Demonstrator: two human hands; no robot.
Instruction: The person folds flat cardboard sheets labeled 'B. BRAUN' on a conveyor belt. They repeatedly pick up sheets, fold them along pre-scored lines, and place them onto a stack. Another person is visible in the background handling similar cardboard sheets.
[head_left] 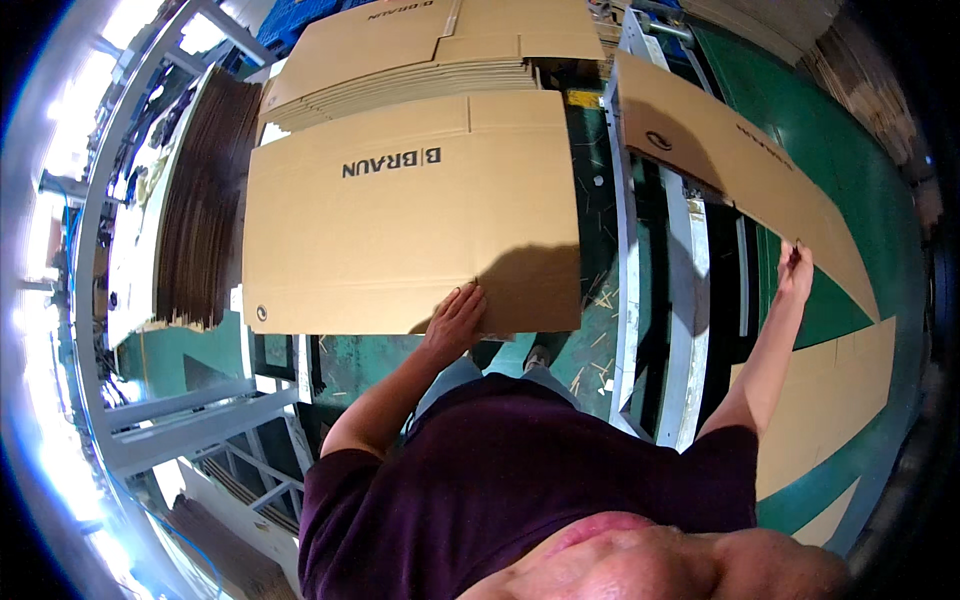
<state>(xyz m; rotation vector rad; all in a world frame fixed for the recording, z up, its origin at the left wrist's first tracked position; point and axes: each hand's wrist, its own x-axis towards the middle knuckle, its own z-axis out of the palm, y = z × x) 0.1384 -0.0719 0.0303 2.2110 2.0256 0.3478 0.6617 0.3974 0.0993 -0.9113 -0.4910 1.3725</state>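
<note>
A large flat brown cardboard box blank (350, 230) with dark print lies in front of me. My left hand (457, 315) rests on top of its near edge, fingers stretched out and close together on the board. Out to the right, my right hand (796, 270) pinches the near edge of another printed cardboard blank (750, 160). That second blank slants over a grey metal frame and a green surface. My thumb's grip on it is partly hidden.
Behind the front blank is a stack of folded cardboard (420, 82). More cardboard stands on edge at the left (205, 200), beside a grey metal frame (190, 425). Grey rails (685, 300) run along my right. Another cardboard sheet (825, 400) lies on the green surface.
</note>
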